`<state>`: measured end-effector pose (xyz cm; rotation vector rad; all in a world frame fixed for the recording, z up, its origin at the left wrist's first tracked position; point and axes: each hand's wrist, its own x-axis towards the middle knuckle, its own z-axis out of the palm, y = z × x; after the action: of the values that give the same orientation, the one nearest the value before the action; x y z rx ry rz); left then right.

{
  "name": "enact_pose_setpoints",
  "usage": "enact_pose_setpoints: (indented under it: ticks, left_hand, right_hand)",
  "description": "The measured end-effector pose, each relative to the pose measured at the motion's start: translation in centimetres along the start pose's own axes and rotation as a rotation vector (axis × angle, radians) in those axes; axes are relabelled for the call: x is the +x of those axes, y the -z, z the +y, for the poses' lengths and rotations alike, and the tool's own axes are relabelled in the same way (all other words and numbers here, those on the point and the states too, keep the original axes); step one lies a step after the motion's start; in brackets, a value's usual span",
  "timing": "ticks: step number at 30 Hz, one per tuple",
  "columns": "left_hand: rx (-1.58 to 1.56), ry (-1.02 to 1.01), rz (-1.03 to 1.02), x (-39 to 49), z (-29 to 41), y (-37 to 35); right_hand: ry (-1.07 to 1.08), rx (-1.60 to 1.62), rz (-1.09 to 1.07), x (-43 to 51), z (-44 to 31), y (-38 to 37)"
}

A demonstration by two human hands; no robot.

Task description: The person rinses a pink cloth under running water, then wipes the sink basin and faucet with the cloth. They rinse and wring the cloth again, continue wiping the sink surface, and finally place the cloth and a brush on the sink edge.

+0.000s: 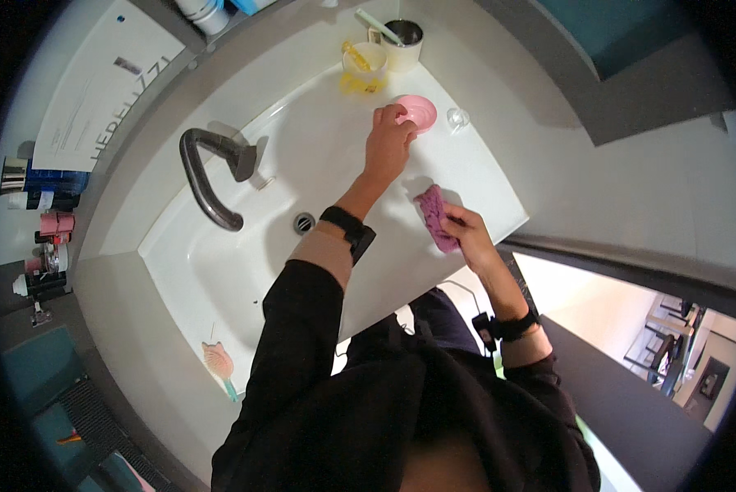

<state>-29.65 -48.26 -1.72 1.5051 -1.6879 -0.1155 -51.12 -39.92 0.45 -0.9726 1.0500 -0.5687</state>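
Note:
My left hand point(389, 144) reaches across the white washbasin point(472, 178) to a small round pink dish point(422, 113). Its fingers and thumb grip the dish's near side, partly covering the rim. A folded purple cloth point(434, 218) is pinched in my right hand point(470, 237), just above the basin's right-hand ledge. Beside the pink dish lies a small clear, rounded object point(458, 119). Behind it are a clear cup with yellow patterning point(368, 72) and a white mug point(403, 55) holding a pale green toothbrush point(377, 26).
A dark curved faucet point(199, 184) rises at the basin's back, near the drain point(304, 223). A hairbrush point(218, 361) with a green handle lies at the left corner. Bottles point(54, 180) and toiletries line the left shelf. Walls bound the basin's sides.

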Motion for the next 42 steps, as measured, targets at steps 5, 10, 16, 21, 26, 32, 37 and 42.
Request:
enact_pose_setpoints:
  ticks: [5, 10, 16, 21, 26, 32, 37, 42]
  left_hand:
    - [0.088, -0.049, 0.084, 3.5, -2.3, -5.7]
    - [0.202, -0.059, 0.059, 4.8, -4.1, -8.7]
    - [0.019, -0.165, 0.093, 5.9, -4.6, -9.5]
    - [0.024, 0.096, 0.047, 0.1, -1.2, -4.6]
    - [-0.064, 0.35, 0.246, -15.3, 0.6, 7.0]
    - [0.716, 1.073, 0.536, -38.4, 4.3, 25.7]
    - [1.091, 1.441, 0.226, -50.5, 6.0, 32.3]
    - [0.988, 1.488, 0.053, -52.7, 6.0, 34.2]
  right_hand:
    - [-0.013, 0.109, -0.042, 0.4, 0.1, 4.0]
    - [0.055, 0.068, -0.083, 0.5, -0.2, 5.7]
    - [0.016, 0.075, -0.085, 0.4, -0.4, 6.6]
    - [-0.017, 0.091, -0.212, 0.3, -0.2, 6.4]
    - [-0.125, 0.047, -0.21, 1.9, -0.1, 4.3]
    - [-0.106, -0.046, -0.326, 2.4, -0.1, -0.2]
    - [-0.115, -0.093, -0.429, 1.0, 0.3, -4.1]
    - [-0.141, -0.142, -0.444, -0.5, 1.6, -6.3]
